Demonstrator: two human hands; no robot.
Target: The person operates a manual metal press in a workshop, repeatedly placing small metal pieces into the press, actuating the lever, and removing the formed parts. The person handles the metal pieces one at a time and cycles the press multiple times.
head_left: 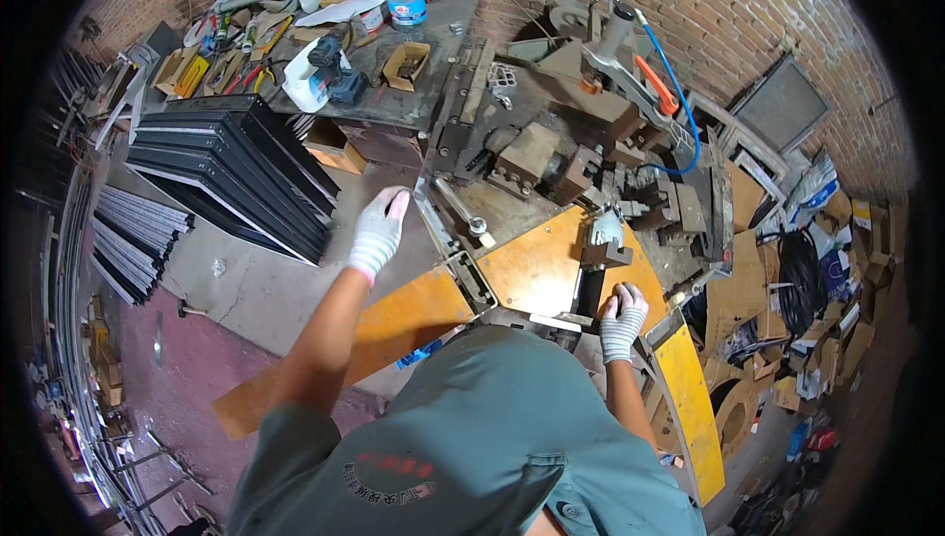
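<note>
Right hand [622, 317] is pressing flat, grip empty, steadying dark bar [588, 292] against orange plate [536, 270]; left hand [377, 232] is hovering open beyond plate.

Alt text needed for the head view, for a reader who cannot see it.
A person in white knit gloves stands at a metal machine bench: left hand reaches to its left edge, right hand rests on the orange plate. Black profiles are stacked left.

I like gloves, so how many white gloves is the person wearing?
2. One white knitted glove on the left hand stretched out by the grey metal machine's edge, and one on the right hand resting on the orange wooden board. None elsewhere seen.
</note>
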